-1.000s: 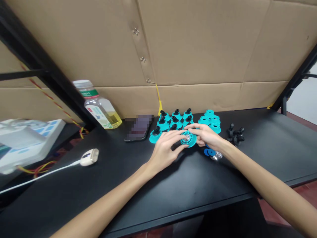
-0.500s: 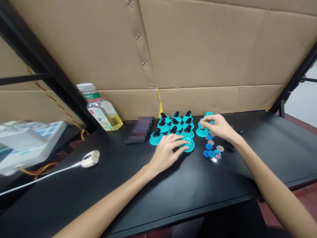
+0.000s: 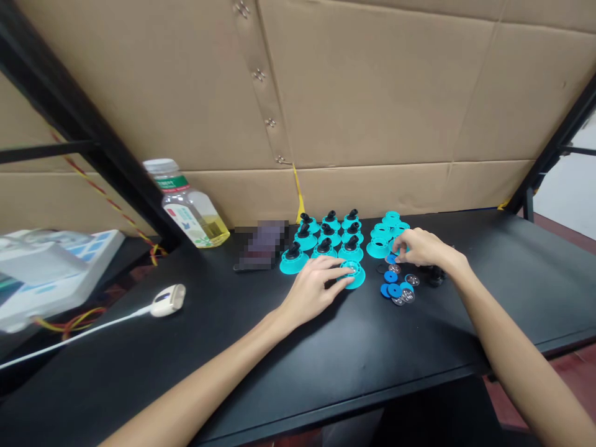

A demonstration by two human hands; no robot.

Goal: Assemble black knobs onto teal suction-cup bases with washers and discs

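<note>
Left hand [image 3: 313, 287] pinches teal disc [image 3: 352, 274]. Right hand [image 3: 420, 248] is curled just right of it over blue washers [image 3: 391, 282]; grip cannot be told.

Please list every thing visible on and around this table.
table: one, black
cardboard: brown, behind
box: one, white, far left
bottle: one, yellow liquid, back left
phone: one, dark, beside bottle
corded device: one, white, left
knobbed discs: nine, teal, middle
plain disc: one, teal, front
stacked discs: several, teal, right
small discs: several, blue and silver, front right
loose knobs: few, black, far right
left hand: holds plain disc
right hand: over small discs
</note>
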